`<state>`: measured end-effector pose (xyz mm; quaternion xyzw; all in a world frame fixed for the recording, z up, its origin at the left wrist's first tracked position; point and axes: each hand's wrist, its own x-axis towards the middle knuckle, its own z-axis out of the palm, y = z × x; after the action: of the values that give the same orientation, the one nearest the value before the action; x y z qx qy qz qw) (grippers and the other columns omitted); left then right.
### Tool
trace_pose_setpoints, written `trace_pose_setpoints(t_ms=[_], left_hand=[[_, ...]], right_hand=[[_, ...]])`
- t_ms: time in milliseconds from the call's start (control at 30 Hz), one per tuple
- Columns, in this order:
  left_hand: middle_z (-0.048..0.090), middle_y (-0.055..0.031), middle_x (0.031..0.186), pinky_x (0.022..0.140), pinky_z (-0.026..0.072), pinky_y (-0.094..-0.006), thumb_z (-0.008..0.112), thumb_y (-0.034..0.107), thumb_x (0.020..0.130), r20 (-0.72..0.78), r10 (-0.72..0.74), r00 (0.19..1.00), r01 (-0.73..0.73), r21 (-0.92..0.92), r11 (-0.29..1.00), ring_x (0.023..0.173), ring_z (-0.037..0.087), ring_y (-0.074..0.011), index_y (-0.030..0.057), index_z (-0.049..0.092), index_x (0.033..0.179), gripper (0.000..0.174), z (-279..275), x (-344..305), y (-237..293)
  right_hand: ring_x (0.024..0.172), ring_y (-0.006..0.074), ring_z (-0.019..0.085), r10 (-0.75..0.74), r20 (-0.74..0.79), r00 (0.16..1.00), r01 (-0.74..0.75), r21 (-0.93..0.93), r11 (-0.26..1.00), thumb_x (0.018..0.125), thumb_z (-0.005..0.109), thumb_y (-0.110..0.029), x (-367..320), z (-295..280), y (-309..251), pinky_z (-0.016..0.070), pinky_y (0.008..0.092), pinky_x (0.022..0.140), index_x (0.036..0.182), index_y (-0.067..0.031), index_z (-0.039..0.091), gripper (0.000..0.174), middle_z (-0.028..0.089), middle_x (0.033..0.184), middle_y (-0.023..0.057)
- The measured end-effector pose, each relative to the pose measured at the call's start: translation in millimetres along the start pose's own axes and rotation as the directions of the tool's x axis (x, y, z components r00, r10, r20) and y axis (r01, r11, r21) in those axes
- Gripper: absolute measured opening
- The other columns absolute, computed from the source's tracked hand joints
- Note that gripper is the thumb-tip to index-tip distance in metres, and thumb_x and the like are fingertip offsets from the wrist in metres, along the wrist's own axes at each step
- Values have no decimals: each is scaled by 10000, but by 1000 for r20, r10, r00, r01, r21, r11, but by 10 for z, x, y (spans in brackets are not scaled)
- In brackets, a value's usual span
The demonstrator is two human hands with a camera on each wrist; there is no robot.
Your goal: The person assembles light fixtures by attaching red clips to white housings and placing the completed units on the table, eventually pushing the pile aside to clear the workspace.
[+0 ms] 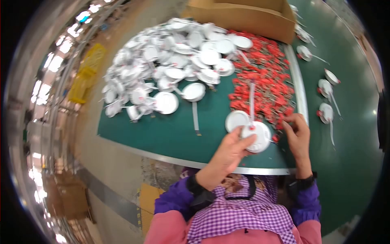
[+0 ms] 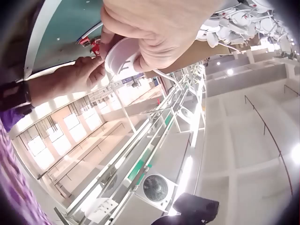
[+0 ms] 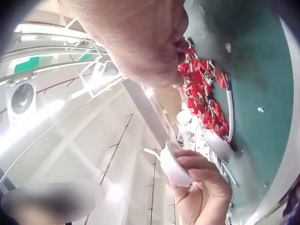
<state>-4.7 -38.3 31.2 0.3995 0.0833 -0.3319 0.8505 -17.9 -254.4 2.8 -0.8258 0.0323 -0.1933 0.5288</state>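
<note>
The left hand [image 1: 232, 152] grips a round white disc-shaped part [image 1: 260, 138] with a white cable [image 1: 252, 99] and a small red piece on it; this white part [image 2: 123, 56] also shows in the left wrist view. Just behind it on the green table lies another white disc [image 1: 236, 119]. At the near edge of a heap of small red parts [image 1: 262, 75] is the right hand [image 1: 298, 136], thumb and fingertips close together. The right wrist view shows the right hand [image 3: 136, 42] beside the red parts [image 3: 199, 91], its fingertips mostly hidden.
A large pile of white discs with cables [image 1: 174, 61] covers the table's far left. Behind the red heap stands a cardboard box [image 1: 243, 18]. Right of a metal strip [image 1: 300, 89], several white discs [image 1: 326, 113] with cables lie on a green surface. The table's metal edge [image 1: 162, 157] runs near the body.
</note>
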Motion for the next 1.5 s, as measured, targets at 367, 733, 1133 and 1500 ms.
trace_pose_setpoints(t_ms=[367,733,1133,1500], left_hand=[[599,-108,1024,807,512,-276,643,0,826,-69,276,959,-262,159,952,921,611,-140,-22,458,1069,306,114,113,-162],[570,-97,1061,848,482,-278,613,-34,839,90,460,883,-459,366,809,976,570,-137,21,435,1053,284,59,118,-290],[551,-19,921,713,445,-216,620,-8,844,176,411,895,-439,519,734,828,517,-59,22,480,1022,228,-10,96,-259],[555,-54,1047,824,460,-249,610,-30,837,202,204,958,-276,456,846,961,544,-105,3,493,1132,318,-94,-212,-207]], right_hand=[[593,124,610,185,119,976,-200,133,971,899,513,-15,-240,138,-529,482,243,537,985,1,517,88,582,736,73],[630,197,649,81,109,991,-80,-18,997,820,602,22,-362,174,-610,500,283,548,914,20,593,94,620,737,130],[674,220,661,90,79,993,-86,-47,995,765,595,78,-430,215,-571,508,288,575,912,-7,596,170,621,761,126],[777,157,664,300,347,889,-394,243,886,825,630,-21,-599,62,-522,512,255,660,1148,20,499,351,644,1007,150]])
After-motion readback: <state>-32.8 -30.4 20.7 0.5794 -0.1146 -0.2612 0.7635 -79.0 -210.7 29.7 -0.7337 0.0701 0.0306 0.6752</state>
